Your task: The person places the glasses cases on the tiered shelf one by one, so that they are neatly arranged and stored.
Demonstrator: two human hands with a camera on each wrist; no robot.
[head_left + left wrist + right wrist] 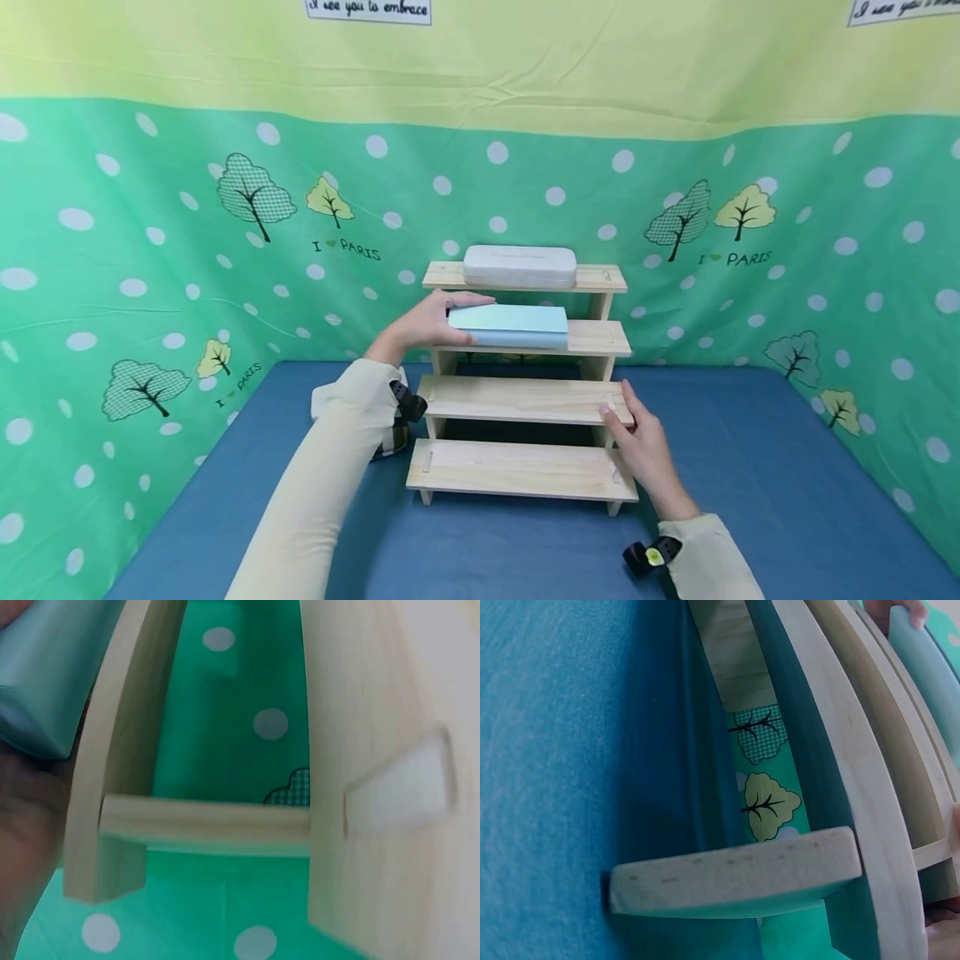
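Observation:
A light blue oblong case (513, 327) lies on the second step from the top of a wooden tiered shelf (517, 467). My left hand (427, 321) grips its left end, thumb at the front and fingers over the back. In the left wrist view, part of the blue case (45, 675) shows beside the wooden board. My right hand (647, 450) holds the right end of the third step, thumb on the board and fingers along its edge. On the top step sits a white oblong case (520, 267), touched by neither hand.
The shelf stands on a blue cloth-covered table (750, 483). A green polka-dot curtain (555, 167) hangs close behind and at both sides. Left of the shelf, a white and plaid thing (393, 435) is mostly hidden by my left forearm.

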